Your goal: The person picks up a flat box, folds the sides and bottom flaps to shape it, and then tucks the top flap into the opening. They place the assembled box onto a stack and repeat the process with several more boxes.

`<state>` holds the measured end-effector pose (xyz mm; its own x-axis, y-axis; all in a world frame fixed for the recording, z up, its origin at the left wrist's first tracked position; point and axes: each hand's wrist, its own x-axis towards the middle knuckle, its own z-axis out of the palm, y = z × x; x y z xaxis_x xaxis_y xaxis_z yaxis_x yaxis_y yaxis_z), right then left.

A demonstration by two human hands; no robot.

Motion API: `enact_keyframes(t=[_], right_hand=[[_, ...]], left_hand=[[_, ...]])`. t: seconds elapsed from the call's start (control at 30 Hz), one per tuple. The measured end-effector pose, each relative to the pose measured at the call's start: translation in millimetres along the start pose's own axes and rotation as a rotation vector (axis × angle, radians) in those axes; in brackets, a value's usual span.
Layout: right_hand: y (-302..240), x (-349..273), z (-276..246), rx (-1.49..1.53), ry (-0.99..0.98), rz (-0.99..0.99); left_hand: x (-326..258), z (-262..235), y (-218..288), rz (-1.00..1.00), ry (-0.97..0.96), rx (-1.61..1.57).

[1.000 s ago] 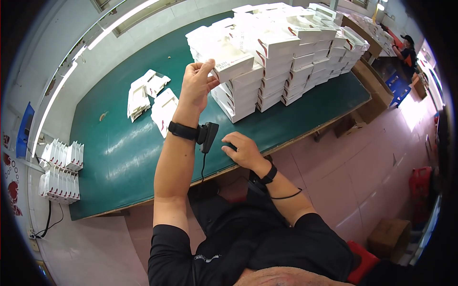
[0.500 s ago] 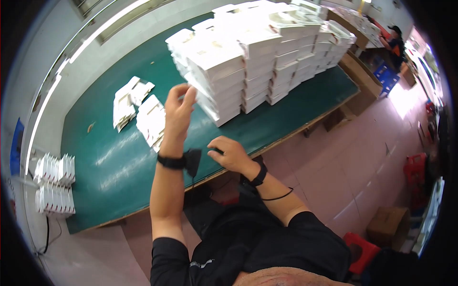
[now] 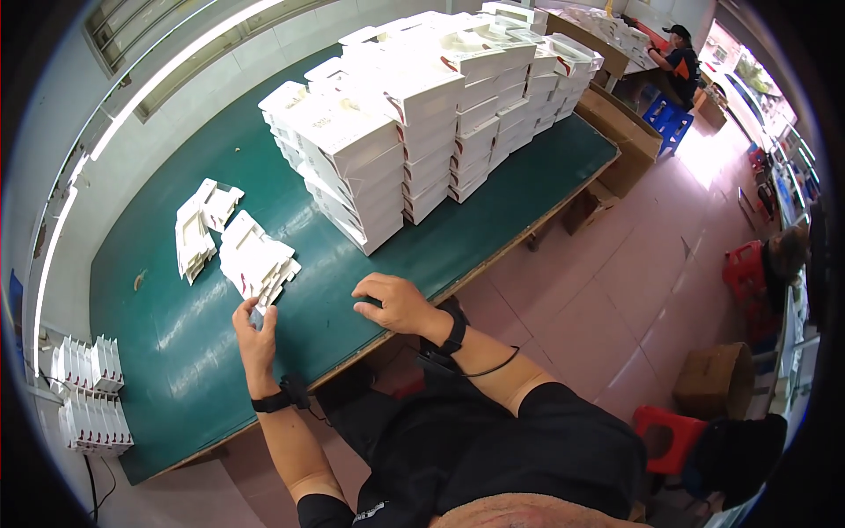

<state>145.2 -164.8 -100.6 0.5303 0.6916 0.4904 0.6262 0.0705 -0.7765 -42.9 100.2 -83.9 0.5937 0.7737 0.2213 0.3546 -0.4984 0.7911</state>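
Note:
My left hand (image 3: pixel 256 341) is at the near corner of a loose pile of flat white cartons (image 3: pixel 253 257). Its thumb and forefinger are parted at the pile's edge; I cannot tell whether they touch it. Just beyond, to the left, lies a second small pile of flat white cartons (image 3: pixel 195 231). My right hand (image 3: pixel 395 304) hovers by the table's front edge, fingers loosely bent, thumb apart, with nothing in it. Ahead of it rises a large block of stacked white boxes (image 3: pixel 378 141), several layers high.
Everything stands on a green-topped table (image 3: pixel 176 378). More white boxes (image 3: pixel 95 421) stand in two tiers off its left end. Brown cardboard (image 3: pixel 629 141) sits past the right end, near a blue stool (image 3: pixel 667 121) and a seated person (image 3: pixel 679 66). A red stool (image 3: pixel 666 437) is at lower right.
My left hand has come away from the big stack, moving left and nearer to me, to the loose carton pile. My right hand has hardly moved. The view has shifted.

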Motion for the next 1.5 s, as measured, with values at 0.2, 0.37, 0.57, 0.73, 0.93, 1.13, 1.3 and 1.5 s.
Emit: enact_keyframes(t=[0.2,0.37,0.57,0.73,0.93,1.13,1.3,1.5], right_hand=[[-5,3,8,-0.017,-0.026,0.004],[-1,7,0,-0.046,-0.025,-0.013],[-12,23,9,0.025,-0.143,0.188],[-12,62,41,0.055,-0.205,0.078],[-4,120,89,0.319,-0.307,0.353],[40,142,130,0.164,-0.282,0.326],[46,143,143,0.055,-0.138,0.215],[31,150,144,0.219,-0.128,0.323]], left_hand=[[5,-7,-52,0.154,-0.026,0.160],[11,6,-48,0.193,-0.015,0.131],[0,0,-29,0.076,-0.066,0.001],[-3,4,-26,0.027,-0.044,-0.095],[-1,10,-32,-0.007,0.008,-0.197],[-1,15,-33,-0.002,0.031,-0.267],[-2,13,-33,-0.027,0.044,-0.300],[-2,11,-30,-0.059,0.048,-0.320]])
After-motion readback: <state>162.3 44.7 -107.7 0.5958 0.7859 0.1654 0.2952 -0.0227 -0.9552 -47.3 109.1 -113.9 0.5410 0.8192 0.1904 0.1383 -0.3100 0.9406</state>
